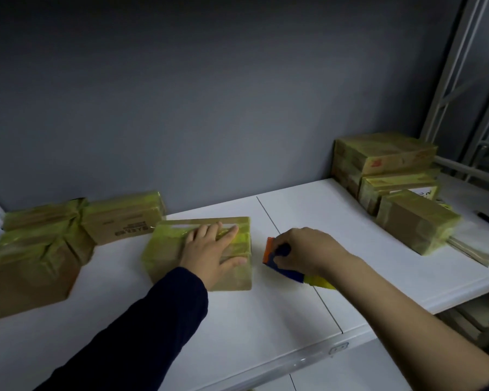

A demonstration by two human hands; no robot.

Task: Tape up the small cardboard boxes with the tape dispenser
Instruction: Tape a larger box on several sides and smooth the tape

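Observation:
A small cardboard box (pixel 167 249) wrapped in yellowish tape lies on the white table (pixel 266 311) in the middle. My left hand (pixel 212 249) rests flat on its top with the fingers spread. Just to the right of the box, my right hand (pixel 302 249) grips the tape dispenser (pixel 283 266), which is blue with an orange front edge and a yellow tape roll showing under my wrist. The dispenser sits low over the table, a small gap away from the box's right side.
Several taped boxes (pixel 40 249) crowd the table's left end against the grey wall. More taped boxes (pixel 393 176) are stacked at the back right. A metal rack (pixel 463 94) stands at the far right. A seam (pixel 299 266) runs across the tabletop.

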